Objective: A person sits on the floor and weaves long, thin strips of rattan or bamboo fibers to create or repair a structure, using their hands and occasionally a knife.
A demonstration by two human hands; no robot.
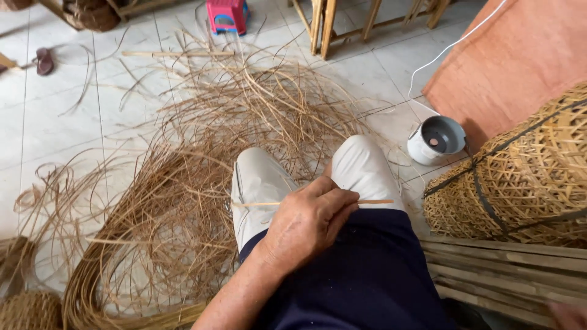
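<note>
One hand (306, 223), left, frame ctr, pinched shut on thin strip (376, 201); rt hand unseen. Risk: strip snaps or slips, splinter.

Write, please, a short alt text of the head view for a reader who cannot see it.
A person's left hand holds a thin cane strip level across their knees. Loose cane strands spread over the tiled floor in front, and woven baskets lie on their side at the right, near a small white pot.
</note>
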